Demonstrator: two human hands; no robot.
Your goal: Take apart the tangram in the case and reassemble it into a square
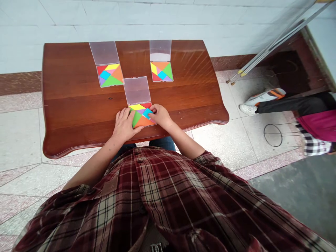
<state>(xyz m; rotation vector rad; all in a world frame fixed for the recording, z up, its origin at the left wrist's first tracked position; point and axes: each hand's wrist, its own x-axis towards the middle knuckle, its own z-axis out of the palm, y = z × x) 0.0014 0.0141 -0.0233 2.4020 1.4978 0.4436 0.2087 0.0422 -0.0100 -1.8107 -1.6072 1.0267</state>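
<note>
A tangram box (141, 114) with coloured pieces lies open near the front edge of the brown wooden table (73, 105), its clear lid (137, 90) laid flat behind it. My left hand (124, 124) rests flat on the box's left side, fingers spread over the green piece. My right hand (160, 115) is at the box's right edge, its fingers curled and pinching at the blue and pink pieces. Which piece the fingers hold is hidden.
Two more open tangram boxes lie farther back, one at the left (110, 75) and one at the right (161, 71), each with a clear lid behind it. A seated person's leg and shoe (262, 99) are on the floor at the right, beside a wire stand (274, 135).
</note>
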